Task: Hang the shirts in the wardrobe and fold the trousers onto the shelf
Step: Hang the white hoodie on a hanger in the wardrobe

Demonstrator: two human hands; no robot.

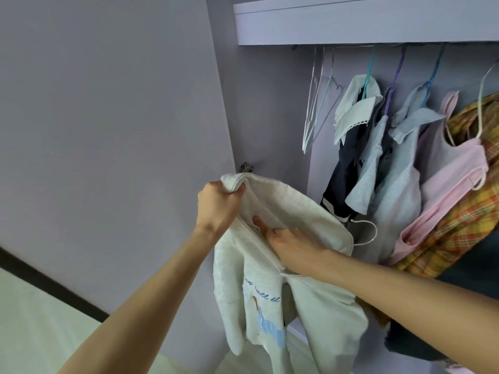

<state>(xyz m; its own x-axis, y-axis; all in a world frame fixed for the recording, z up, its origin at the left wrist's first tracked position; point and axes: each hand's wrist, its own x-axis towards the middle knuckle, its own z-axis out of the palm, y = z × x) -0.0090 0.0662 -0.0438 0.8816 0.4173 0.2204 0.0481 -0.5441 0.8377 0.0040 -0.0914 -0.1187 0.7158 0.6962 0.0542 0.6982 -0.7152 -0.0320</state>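
A cream white shirt (302,220) with blue embroidered lettering hangs in front of the open wardrobe. My left hand (217,202) grips a bunched edge of its neckline at the top. My right hand (290,245) reaches inside the neck opening, fingers partly hidden by cloth. A white hanger's hook (367,233) pokes out to the right of the shirt's collar; whether my right hand holds the hanger inside cannot be seen.
Several garments hang in the wardrobe: a white-collared dark one (351,125), pale blue shirts (399,168), a pink top (456,168), a yellow plaid piece (464,222). Empty hangers (313,112) hang at left. A shelf board (364,22) runs above. The lilac door (108,117) stands open at left.
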